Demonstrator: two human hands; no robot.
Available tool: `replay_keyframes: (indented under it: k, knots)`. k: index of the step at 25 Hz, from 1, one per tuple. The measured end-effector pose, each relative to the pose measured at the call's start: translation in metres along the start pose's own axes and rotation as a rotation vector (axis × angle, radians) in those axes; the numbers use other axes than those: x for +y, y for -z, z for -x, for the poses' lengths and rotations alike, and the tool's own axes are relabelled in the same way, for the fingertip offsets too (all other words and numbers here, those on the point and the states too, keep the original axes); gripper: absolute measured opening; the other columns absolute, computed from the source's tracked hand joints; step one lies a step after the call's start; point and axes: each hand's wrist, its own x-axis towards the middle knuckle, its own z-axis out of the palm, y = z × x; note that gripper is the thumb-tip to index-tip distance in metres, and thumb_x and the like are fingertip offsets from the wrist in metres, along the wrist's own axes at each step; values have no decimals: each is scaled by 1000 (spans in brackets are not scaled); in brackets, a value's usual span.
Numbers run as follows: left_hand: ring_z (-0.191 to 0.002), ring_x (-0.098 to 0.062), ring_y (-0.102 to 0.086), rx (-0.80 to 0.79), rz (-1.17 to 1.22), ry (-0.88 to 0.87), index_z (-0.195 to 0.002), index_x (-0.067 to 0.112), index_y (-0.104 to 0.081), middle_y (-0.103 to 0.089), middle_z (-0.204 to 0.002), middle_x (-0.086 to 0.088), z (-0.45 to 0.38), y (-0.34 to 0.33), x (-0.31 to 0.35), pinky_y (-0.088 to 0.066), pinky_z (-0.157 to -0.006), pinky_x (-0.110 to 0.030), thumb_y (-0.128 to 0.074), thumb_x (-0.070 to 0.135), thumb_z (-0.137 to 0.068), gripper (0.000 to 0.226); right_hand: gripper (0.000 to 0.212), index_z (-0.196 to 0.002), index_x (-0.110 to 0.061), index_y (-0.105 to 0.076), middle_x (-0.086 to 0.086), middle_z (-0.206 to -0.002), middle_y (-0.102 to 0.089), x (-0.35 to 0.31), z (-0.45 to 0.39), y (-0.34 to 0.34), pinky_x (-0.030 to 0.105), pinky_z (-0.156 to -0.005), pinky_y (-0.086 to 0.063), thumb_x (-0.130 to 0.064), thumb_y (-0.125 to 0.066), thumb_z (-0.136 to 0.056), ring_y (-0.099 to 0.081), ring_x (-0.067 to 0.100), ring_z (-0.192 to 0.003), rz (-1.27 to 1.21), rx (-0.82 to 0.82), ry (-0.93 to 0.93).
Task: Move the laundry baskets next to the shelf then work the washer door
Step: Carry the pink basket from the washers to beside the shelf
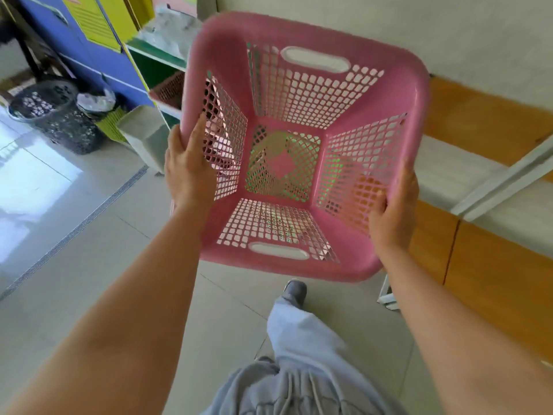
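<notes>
A pink perforated laundry basket (398, 94) is held up in the air in front of me, empty, its opening facing me. My left hand (187, 166) grips its left rim with the thumb inside. My right hand (392, 211) grips the right rim low down. Through the holes in its bottom, something green shows below. A shelf (155, 55) with a green board stands at the upper left, behind the basket's left edge. A brownish-pink basket (169, 89) sits on a lower level of that shelf. No washer is in view.
A dark perforated bin (54, 118) stands on the tiled floor at the left, next to a white bag and a white box (143, 136). A blue and yellow cabinet (89, 40) lies behind. An orange and white bench (478, 187) runs along the right wall. My leg and shoe (294, 290) are below.
</notes>
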Motion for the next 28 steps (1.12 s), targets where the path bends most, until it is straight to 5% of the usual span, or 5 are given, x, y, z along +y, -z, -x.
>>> replay_keyframes:
  k: [6, 10, 15, 21, 28]
  knots:
    - [-117, -33, -51, -187, -68, -91, -141, 48, -38, -43, -142, -2, -106, -86, 10, -48, -86, -45, -43, 4, -81, 74, 82, -153, -33, -8, 3, -156, -26, 18, -71, -73, 41, -98, -49, -1, -50, -90, -37, 20, -138, 12, -13, -110]
    - [-112, -32, -52, -298, -108, -118, -142, 46, -36, -43, -140, -2, -152, -142, 6, -50, -81, -45, -44, -1, -84, 76, 78, -153, -27, -15, 3, -155, -28, 28, -104, -110, 34, -91, -46, -1, -51, -89, -39, 17, -131, 69, -69, -172]
    - [-117, -29, -51, -432, -123, -145, -142, 44, -38, -46, -137, -3, -186, -207, -14, -55, -78, -48, -45, -2, -81, 76, 78, -153, -31, -12, 4, -158, -25, 45, -120, -153, 18, -51, -34, -6, -53, -91, -62, 27, -98, 203, -152, -275]
    - [-93, -38, -59, -586, -62, -222, -140, 36, -47, -52, -126, -12, -232, -291, -44, -54, -68, -47, -45, 3, -87, 62, 78, -153, -29, -15, 11, -152, -35, 57, -132, -206, 20, -52, -35, -9, -57, -90, -63, 33, -94, 299, -176, -432]
    - [-106, -39, -59, -771, -63, -210, -140, 40, -45, -45, -143, -10, -250, -374, -82, -55, -81, -49, -45, 5, -90, 61, 78, -152, -31, -17, 8, -156, -30, 87, -140, -267, 30, -59, -45, -12, -59, -90, -66, 37, -94, 380, -231, -561]
